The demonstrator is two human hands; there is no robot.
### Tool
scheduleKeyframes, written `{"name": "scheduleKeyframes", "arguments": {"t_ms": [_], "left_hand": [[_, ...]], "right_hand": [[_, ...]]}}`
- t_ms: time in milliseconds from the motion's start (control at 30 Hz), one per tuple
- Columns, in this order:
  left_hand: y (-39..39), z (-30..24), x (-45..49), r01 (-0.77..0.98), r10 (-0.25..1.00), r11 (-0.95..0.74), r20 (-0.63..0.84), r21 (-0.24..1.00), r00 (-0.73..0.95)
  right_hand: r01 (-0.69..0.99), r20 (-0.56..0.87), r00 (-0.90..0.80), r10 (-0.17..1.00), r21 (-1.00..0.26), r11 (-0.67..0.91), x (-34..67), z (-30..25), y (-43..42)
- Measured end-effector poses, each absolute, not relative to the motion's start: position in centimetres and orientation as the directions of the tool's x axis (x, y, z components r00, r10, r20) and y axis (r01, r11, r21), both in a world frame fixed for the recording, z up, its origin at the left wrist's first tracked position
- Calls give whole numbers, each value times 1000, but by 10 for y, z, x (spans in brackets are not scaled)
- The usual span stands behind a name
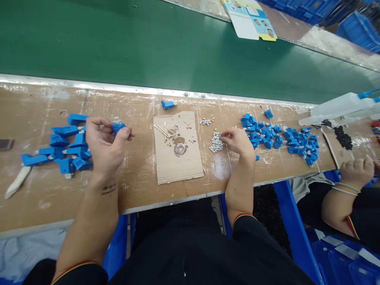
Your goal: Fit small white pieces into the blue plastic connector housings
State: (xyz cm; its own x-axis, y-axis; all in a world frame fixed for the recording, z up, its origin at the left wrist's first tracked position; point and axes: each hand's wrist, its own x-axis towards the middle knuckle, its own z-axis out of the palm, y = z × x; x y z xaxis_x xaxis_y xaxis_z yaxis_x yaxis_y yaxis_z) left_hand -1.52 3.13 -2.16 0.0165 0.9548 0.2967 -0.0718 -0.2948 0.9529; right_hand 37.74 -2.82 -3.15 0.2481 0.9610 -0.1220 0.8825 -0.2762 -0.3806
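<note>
Left hand [105,144], frame left, pinched 1 angular blue piece [118,127]. Right hand [237,140], centre-right, narrowed at pebbly grey bits [216,143]; hold unclear. Scuffed brown tabletop [137,170]; smooth green surface [118,47] spanned top.

A green conveyor belt [118,47] spans the whole width, with a dull sheen of light on its surface. A metal rail [89,85] edges the belt's near side, where a scuffed, brown-topped workbench [136,186] adjoins it. Beyond the belt runs a ledge [320,39]; past its far right side sit blue plastic crates [297,7].
</note>
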Motion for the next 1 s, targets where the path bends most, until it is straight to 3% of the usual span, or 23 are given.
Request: {"name": "scheduleKeyframes", "arguments": {"t_ms": [133, 233, 400, 600, 800, 900, 1000], "left_hand": [[32, -19, -15, -257, 991, -133, 131, 957, -25], [34, -17, -18, -292, 996, -74, 58, 953, -62], [34, -18, -18, -288, 991, -127, 113, 949, -66], [31, -27, -8, -291, 980, -197, 185, 936, -68], [30, -33, -6, -243, 964, -267, 253, 933, -86], [31, -30, -7, -262, 955, -294, 271, 919, -120], [25, -24, 0, -342, 966, -259, 251, 903, -66]], "right_hand": [[873, -181, 259, 949, -377, -310, 372, -30, -23], [884, -173, 251, 952, -361, -298, 369, -29, -20], [858, -122, 270, 955, -420, -296, 371, -30, -25], [836, 75, 339, 938, -482, -264, 383, -29, -35], [747, -1, 337, 942, -608, -268, 392, -27, -39], [626, 98, 318, 943, -768, -131, 383, -20, -39], [483, 301, 241, 923, -862, 155, 353, -12, -37]]}}
